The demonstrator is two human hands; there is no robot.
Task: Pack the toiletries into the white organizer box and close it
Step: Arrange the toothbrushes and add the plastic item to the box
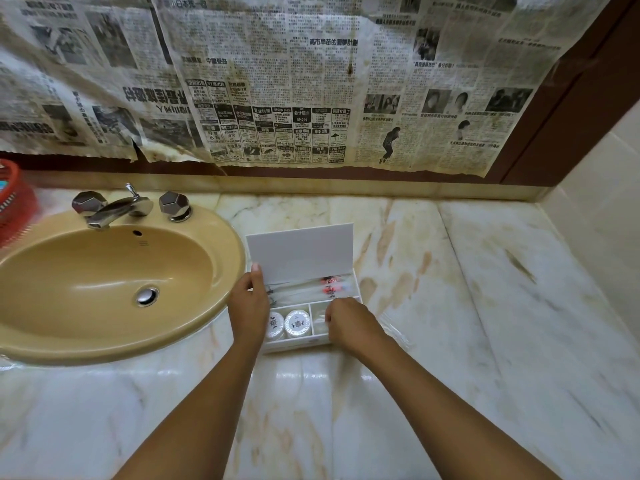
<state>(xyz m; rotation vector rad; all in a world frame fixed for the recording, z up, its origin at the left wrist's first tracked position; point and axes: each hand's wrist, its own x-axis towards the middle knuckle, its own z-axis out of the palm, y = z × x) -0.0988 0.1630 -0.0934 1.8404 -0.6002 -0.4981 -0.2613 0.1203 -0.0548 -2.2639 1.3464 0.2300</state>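
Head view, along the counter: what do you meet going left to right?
Red basket → tap → sink → left hand on the lid's edge → white box, lid up → right hand at the box's right end → bare marble counter.

newspapered wall (277, 81), marble counter (450, 271)

Glossy cream marble countertop (485, 306) with tan and rust veining. Oval tan ceramic basin (104, 271) set into left side, chrome tap (114, 209) behind it. White plastic organizer box (298, 344) just right of basin, lid (301, 252) up. Red plastic basket (14, 209) at far left edge.
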